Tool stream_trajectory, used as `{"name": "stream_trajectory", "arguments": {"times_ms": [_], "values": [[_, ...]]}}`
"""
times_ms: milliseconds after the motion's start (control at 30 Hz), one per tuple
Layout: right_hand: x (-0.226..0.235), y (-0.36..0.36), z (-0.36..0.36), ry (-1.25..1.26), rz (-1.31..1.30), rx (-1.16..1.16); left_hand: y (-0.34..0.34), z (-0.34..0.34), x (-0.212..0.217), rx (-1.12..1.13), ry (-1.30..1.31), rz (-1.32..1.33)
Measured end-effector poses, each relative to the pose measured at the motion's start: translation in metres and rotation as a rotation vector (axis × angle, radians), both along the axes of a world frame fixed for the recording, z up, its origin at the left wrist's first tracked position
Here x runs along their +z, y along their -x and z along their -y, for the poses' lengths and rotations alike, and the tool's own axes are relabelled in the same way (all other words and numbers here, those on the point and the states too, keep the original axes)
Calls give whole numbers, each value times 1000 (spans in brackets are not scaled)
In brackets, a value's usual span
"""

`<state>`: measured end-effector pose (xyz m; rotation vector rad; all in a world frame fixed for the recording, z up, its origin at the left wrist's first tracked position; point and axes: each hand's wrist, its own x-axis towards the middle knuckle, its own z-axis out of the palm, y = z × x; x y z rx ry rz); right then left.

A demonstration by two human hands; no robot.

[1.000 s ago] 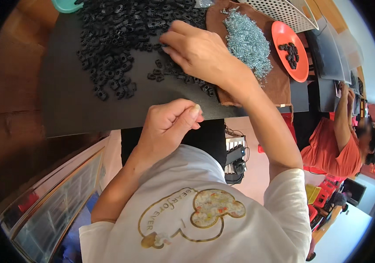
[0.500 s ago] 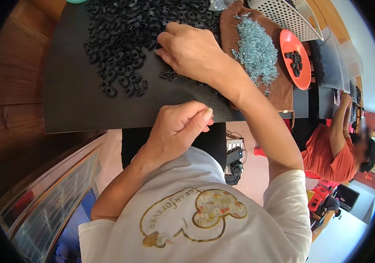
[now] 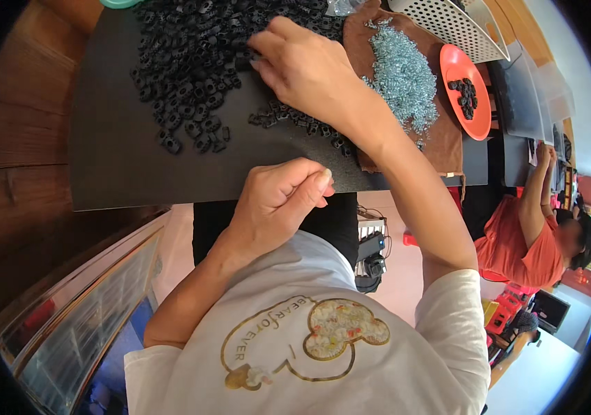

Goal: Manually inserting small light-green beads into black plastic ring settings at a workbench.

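Overhead: right hand [image 3: 306, 66] rests fingers-down in the pile of black plastic parts [image 3: 191, 62] on the dark worktop [image 3: 115, 152], grip contents unclear. Left hand [image 3: 278, 200] pinched closed near the worktop edge; held item hidden.

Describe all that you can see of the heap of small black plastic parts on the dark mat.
The heap of small black plastic parts is made of many ring-like, knobbly pieces, matt and dark. It lies spread over the far part of the dark mat, thinning to loose pieces at its near edge. The right hand rests on it, fingers among the pieces.
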<state>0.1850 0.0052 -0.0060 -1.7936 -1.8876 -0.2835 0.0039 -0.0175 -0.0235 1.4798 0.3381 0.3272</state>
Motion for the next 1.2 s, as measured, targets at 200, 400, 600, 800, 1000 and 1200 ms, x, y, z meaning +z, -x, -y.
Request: {"name": "stream_trajectory", "arguments": {"times_ms": [200,400,600,800,1000,1200], "values": [[-5,-1,-18,68,56,-6,0,1,-2,33,20,23],[7,4,-4,179,44,31,2,-4,2,21,46,3],[6,7,-20,268,66,-46,0,-3,4,3,84,-16],[13,11,-5,188,-78,30,2,-6,7,16,164,-37],[26,12,58,81,-395,90,3,-7,6,115,424,40],[37,28,98,-4,-243,75,-6,-10,13,228,423,126]]}}
